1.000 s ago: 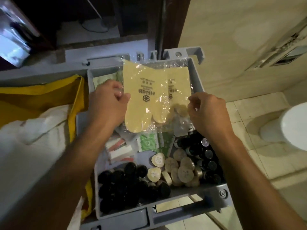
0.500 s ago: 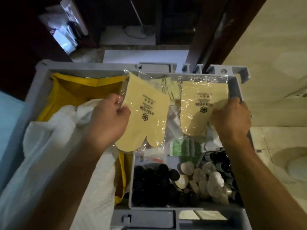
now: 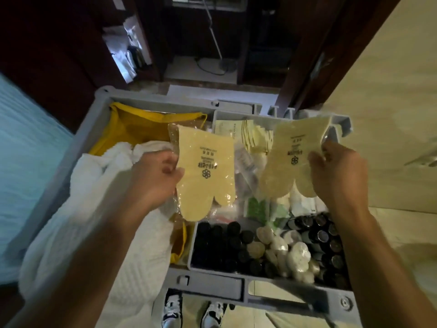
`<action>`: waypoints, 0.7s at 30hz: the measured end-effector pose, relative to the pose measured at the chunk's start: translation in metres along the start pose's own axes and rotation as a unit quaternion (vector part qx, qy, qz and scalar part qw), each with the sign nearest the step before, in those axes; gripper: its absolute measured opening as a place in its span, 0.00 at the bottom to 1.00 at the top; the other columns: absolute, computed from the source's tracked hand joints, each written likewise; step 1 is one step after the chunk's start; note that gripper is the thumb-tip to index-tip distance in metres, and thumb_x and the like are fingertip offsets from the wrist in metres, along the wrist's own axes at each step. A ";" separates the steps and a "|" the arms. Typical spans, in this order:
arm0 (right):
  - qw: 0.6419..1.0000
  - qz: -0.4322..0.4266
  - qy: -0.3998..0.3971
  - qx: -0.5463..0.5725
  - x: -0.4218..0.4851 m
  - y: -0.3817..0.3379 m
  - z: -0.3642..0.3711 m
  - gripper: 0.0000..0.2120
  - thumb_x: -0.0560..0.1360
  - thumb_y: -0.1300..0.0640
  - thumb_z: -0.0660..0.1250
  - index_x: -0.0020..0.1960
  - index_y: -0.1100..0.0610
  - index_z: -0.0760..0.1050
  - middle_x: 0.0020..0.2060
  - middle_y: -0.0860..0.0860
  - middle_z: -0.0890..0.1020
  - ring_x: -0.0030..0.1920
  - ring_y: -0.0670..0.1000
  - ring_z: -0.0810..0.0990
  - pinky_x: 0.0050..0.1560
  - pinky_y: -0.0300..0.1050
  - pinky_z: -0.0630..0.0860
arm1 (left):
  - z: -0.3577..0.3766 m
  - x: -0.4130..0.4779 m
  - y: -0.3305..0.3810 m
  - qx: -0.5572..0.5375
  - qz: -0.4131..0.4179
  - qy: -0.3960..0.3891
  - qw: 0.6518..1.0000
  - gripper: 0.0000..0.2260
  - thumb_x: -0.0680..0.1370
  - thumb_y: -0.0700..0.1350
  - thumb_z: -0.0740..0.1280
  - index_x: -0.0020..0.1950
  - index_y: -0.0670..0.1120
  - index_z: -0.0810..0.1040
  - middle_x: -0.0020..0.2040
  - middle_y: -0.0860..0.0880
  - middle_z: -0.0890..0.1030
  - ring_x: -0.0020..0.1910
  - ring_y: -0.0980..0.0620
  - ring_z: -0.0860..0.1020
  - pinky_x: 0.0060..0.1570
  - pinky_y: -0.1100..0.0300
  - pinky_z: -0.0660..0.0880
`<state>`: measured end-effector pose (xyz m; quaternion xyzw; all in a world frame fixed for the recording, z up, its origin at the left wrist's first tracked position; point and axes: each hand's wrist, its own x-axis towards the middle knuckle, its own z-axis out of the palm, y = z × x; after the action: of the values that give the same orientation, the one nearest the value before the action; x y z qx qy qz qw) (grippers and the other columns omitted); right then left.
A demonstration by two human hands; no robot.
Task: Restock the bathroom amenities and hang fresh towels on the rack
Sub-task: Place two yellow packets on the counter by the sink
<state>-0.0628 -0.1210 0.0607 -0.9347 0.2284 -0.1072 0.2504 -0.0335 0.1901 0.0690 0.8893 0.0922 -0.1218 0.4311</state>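
The left hand (image 3: 156, 176) pinches a flat pale yellow slipper pack in clear plastic (image 3: 205, 171) by its left edge at centre frame, thumb on the front. The right hand (image 3: 338, 174) grips a second matching yellow slipper pack (image 3: 290, 159) by its right edge, toward the upper right. Both packs hang above the grey plastic cart tray (image 3: 212, 284); small black-capped bottles (image 3: 222, 245) and round wrapped soaps (image 3: 283, 252) sit lower in the frame, and white folded towels (image 3: 94, 209) lie at the left

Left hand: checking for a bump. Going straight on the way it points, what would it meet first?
Beyond the slipper packet it grips, likely the second slipper packet held by the right hand; depth is unclear.
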 end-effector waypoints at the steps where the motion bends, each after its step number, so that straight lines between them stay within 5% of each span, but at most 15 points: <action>1: 1.000 -0.017 0.004 0.019 -0.004 -0.008 -0.003 0.09 0.81 0.55 0.66 0.56 0.59 0.81 0.46 0.59 0.85 0.40 0.60 0.81 0.41 0.50 0.77 | -0.008 -0.006 -0.004 -0.002 0.000 0.015 1.000 0.07 0.79 0.42 0.70 0.56 0.49 0.81 0.54 0.50 0.85 0.52 0.50 0.83 0.51 0.44 0.82; 3: 0.997 -0.046 -0.002 0.063 -0.012 -0.026 -0.008 0.09 0.81 0.55 0.67 0.56 0.58 0.81 0.48 0.54 0.84 0.42 0.55 0.79 0.40 0.43 0.73 | -0.030 -0.021 -0.014 -0.011 0.003 0.046 0.999 0.07 0.79 0.44 0.71 0.55 0.54 0.81 0.52 0.54 0.85 0.50 0.54 0.84 0.51 0.44 0.82; 7: 0.978 -0.144 -0.044 0.142 -0.040 -0.076 -0.010 0.06 0.80 0.56 0.69 0.56 0.55 0.82 0.44 0.47 0.82 0.42 0.46 0.81 0.37 0.35 0.71 | -0.077 -0.058 -0.039 -0.064 0.018 0.123 0.990 0.07 0.78 0.42 0.71 0.56 0.46 0.82 0.47 0.52 0.86 0.47 0.54 0.85 0.49 0.53 0.82; 9: 0.965 -0.184 -0.081 0.166 -0.057 -0.104 -0.005 0.05 0.80 0.55 0.69 0.53 0.55 0.81 0.44 0.48 0.84 0.42 0.43 0.81 0.38 0.41 0.77 | -0.102 -0.085 -0.051 -0.088 0.016 0.165 0.982 0.05 0.78 0.39 0.71 0.52 0.47 0.83 0.43 0.54 0.85 0.45 0.53 0.85 0.41 0.64 0.80; 12: 0.943 -0.251 -0.123 0.180 -0.087 -0.150 0.001 0.04 0.80 0.53 0.68 0.47 0.52 0.79 0.39 0.46 0.84 0.39 0.49 0.82 0.38 0.53 0.81 | -0.144 -0.135 -0.077 -0.089 0.012 0.232 0.969 0.06 0.78 0.42 0.72 0.45 0.54 0.82 0.41 0.57 0.86 0.44 0.56 0.85 0.46 0.52 0.82; 14: 0.922 -0.284 -0.167 0.206 -0.116 -0.183 0.002 0.05 0.80 0.53 0.67 0.46 0.46 0.78 0.37 0.42 0.83 0.36 0.44 0.82 0.34 0.45 0.81 | -0.172 -0.177 -0.098 -0.087 -0.001 0.275 0.957 0.05 0.78 0.43 0.71 0.47 0.54 0.82 0.43 0.57 0.86 0.45 0.57 0.85 0.49 0.46 0.82; 16: 0.898 -0.314 -0.201 0.232 -0.150 -0.213 0.002 0.04 0.80 0.54 0.67 0.48 0.44 0.77 0.38 0.42 0.83 0.37 0.42 0.82 0.33 0.42 0.80 | -0.195 -0.222 -0.121 -0.074 -0.015 0.327 0.942 0.05 0.78 0.42 0.71 0.50 0.52 0.83 0.45 0.56 0.86 0.47 0.57 0.85 0.51 0.45 0.81; 21: 0.840 -0.371 -0.288 0.273 -0.245 -0.267 0.001 0.04 0.80 0.52 0.67 0.51 0.43 0.79 0.41 0.45 0.85 0.40 0.52 0.84 0.37 0.57 0.82 | -0.227 -0.353 -0.175 -0.081 -0.082 0.440 0.890 0.06 0.79 0.42 0.70 0.49 0.55 0.82 0.45 0.57 0.85 0.44 0.58 0.84 0.50 0.52 0.80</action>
<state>-0.1762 0.2030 0.1771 -0.8321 -0.2565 0.0241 0.4912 -0.3854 0.4553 0.1792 0.8032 0.3549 0.2549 0.4049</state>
